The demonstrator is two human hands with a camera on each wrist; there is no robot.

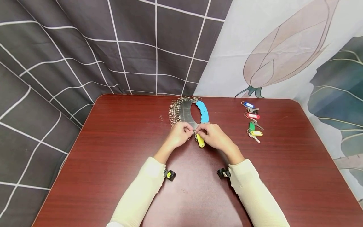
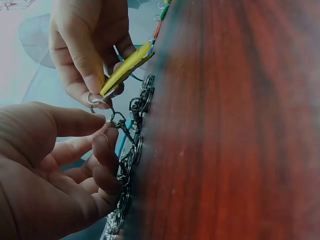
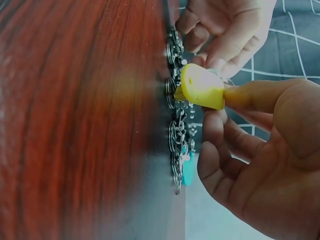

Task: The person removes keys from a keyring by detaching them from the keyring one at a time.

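Observation:
A crescent-shaped metal key holder (image 1: 185, 111) with a blue grip (image 1: 204, 112) lies near the table's back edge. Small snap hooks and rings line its curved side. At its near end my left hand (image 1: 179, 134) pinches a small snap hook (image 2: 121, 124) between thumb and forefinger. Just to the right, my right hand (image 1: 214, 135) pinches a yellow key tag (image 3: 205, 87) by its ring end. A thin toothed key edge (image 3: 179, 93) shows behind the tag. The tag's split ring (image 2: 95, 100) is right at the hook, partly covered by fingertips.
On the right of the table lie a blue key tag (image 1: 248, 105), a red one (image 1: 252, 116), a green one (image 1: 251, 126) and another yellow tag (image 1: 256, 133), with keys among them. A dark checked curtain (image 1: 136, 53) hangs behind the red-brown table (image 1: 113, 151).

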